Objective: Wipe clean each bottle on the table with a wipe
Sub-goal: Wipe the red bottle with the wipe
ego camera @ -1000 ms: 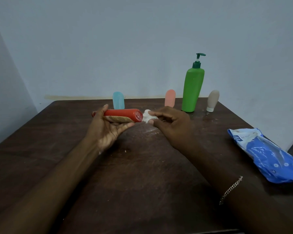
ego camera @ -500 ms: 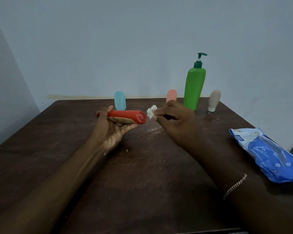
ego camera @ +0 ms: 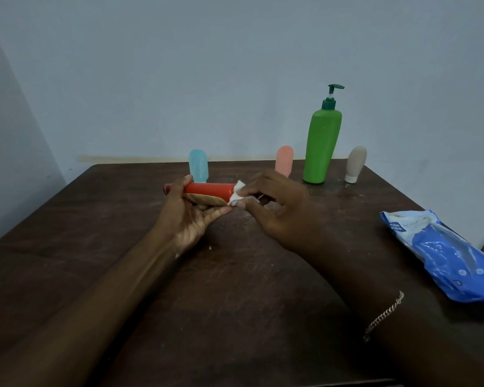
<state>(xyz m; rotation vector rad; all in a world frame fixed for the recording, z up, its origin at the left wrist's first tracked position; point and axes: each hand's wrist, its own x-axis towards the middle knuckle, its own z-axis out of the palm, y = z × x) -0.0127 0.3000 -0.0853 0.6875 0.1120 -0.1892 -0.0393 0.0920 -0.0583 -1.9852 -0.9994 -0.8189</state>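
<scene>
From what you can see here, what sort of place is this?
Probably a plain room at home, though that is a guess: a bare pale wall, a dark wooden table pushed against it, toiletry bottles such as the green pump bottle, and a blue wipes pack.

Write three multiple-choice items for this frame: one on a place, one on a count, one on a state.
1. Where does the blue wipes pack lie?
A. on the table's right side
B. at the far left corner
C. under the green pump bottle

2. How many bottles stand upright at the far edge of the table?
A. two
B. four
C. six

3. How is the red bottle held?
A. upright on the table
B. sideways in the left hand
C. hanging from its cap

Answers:
1 A: the pack rests near the right edge.
2 B: blue, pink, green pump and beige bottles stand there.
3 B: the left hand grips it lying horizontally while the right hand presses a white wipe to its end.
</scene>
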